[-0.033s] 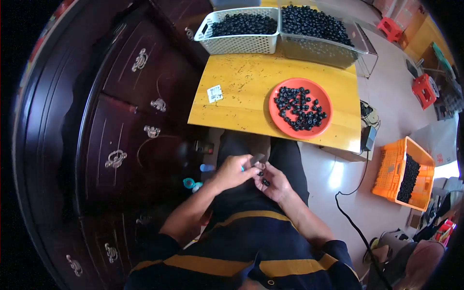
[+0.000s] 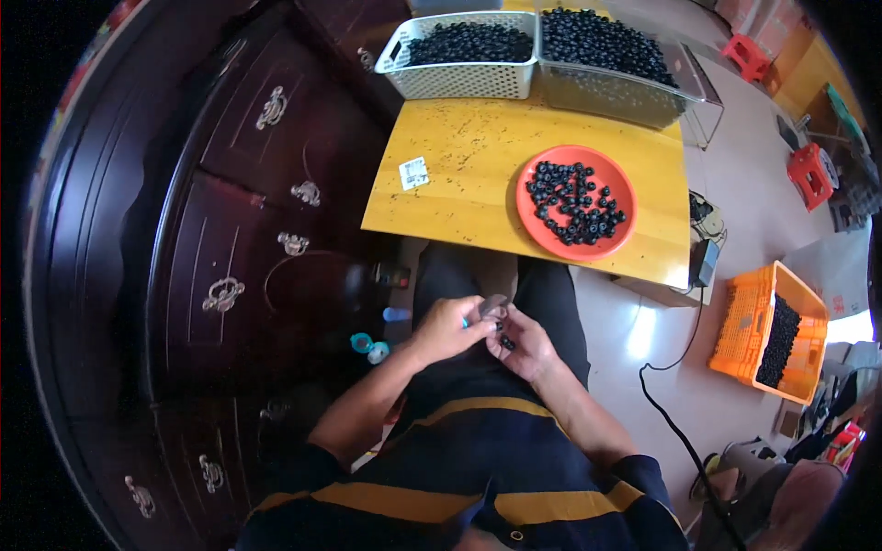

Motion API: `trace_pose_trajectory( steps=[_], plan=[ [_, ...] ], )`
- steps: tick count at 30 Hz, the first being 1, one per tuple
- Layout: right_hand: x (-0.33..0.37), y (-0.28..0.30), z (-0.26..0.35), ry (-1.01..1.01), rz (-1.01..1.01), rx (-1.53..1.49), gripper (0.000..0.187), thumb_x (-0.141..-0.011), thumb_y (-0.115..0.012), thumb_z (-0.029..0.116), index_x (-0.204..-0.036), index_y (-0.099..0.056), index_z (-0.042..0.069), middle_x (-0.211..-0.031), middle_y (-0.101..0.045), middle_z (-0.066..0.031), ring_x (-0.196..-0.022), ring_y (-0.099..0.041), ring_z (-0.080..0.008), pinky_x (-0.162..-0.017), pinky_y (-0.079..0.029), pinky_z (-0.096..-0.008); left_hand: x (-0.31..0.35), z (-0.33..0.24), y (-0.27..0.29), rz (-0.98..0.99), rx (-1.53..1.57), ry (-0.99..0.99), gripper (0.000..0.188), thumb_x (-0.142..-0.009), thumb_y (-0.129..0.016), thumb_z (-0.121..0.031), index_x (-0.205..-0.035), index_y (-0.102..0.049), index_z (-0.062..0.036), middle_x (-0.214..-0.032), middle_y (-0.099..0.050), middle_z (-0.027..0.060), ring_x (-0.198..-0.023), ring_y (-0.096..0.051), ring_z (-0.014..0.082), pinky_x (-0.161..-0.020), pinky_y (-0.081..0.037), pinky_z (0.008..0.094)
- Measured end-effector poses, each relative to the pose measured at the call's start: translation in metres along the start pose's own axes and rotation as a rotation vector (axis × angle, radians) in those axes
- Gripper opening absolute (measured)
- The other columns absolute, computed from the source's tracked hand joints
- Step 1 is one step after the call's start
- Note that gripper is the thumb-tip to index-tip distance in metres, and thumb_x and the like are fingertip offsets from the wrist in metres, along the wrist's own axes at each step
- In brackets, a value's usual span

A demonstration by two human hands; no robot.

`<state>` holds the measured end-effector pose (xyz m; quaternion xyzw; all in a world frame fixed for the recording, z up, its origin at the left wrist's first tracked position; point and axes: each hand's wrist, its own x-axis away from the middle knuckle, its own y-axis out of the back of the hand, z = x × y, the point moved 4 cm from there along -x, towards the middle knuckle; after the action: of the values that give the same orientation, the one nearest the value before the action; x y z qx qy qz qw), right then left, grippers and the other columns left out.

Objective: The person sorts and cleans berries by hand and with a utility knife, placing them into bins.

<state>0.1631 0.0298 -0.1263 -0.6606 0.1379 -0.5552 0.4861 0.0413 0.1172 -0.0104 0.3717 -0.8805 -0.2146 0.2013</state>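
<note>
Over my lap, my left hand point(image 2: 448, 329) is closed around a small knife with a short grey blade point(image 2: 493, 304) and a bit of teal showing at the fingers. The blade points toward my right hand point(image 2: 526, 347), which sits close beside it with curled fingers. Small black round parts point(image 2: 506, 342) lie in the right palm and at its fingertips. Exactly where the blade touches a part is too small to tell. Beyond my hands, a red plate point(image 2: 623, 230) on the yellow table holds many similar black parts with holes.
On the yellow table point(image 2: 459, 188) lie dark crumbs and a white label point(image 2: 413, 174). A white basket point(image 2: 459, 84) and a clear bin point(image 2: 611, 101), both full of black parts, stand at its far edge. Dark drawers point(image 2: 220, 239) rise at left; an orange crate point(image 2: 735, 321) stands right.
The view has shifted slightly, so the table and plate appear a little higher and further right. Both hands remain together with the same grip.
</note>
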Motion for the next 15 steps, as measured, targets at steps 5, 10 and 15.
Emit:
trace_pose_trajectory(
  steps=[5,10,15],
  plan=[
    [0.003,-0.007,0.001,-0.002,0.004,0.046,0.028,-0.106,-0.046,0.036,-0.113,-0.063,0.015,-0.115,-0.066,-0.0038,-0.102,-0.058,-0.0183,-0.087,-0.048,-0.0328,0.037,0.016,-0.032,-0.061,0.092,0.038,0.028,-0.085,-0.074,-0.022,-0.098,-0.066,0.0021,-0.073,-0.067,0.0149,-0.063,-0.067,0.0266,-0.061,-0.051,0.0389],
    [-0.001,-0.003,-0.006,-0.047,0.045,-0.005,0.031,-0.106,-0.046,0.036,-0.115,-0.063,0.012,-0.113,-0.069,-0.0056,-0.102,-0.063,-0.0200,-0.084,-0.051,-0.0328,0.061,0.024,-0.048,-0.072,0.186,0.126,0.019,-0.090,-0.073,-0.017,-0.100,-0.067,-0.0026,-0.074,-0.060,-0.0026,-0.070,-0.052,0.0051,-0.064,-0.046,0.0278],
    [-0.002,0.008,-0.009,-0.078,0.096,0.047,0.033,-0.106,-0.047,0.036,-0.118,-0.063,0.010,-0.113,-0.070,-0.0065,-0.102,-0.064,-0.0205,-0.084,-0.052,-0.0327,0.071,0.016,-0.045,-0.129,0.140,0.166,0.028,-0.089,-0.074,-0.017,-0.111,-0.067,-0.0018,-0.079,-0.065,0.0018,-0.072,-0.056,0.0079,-0.066,-0.049,0.0284]
  ],
)
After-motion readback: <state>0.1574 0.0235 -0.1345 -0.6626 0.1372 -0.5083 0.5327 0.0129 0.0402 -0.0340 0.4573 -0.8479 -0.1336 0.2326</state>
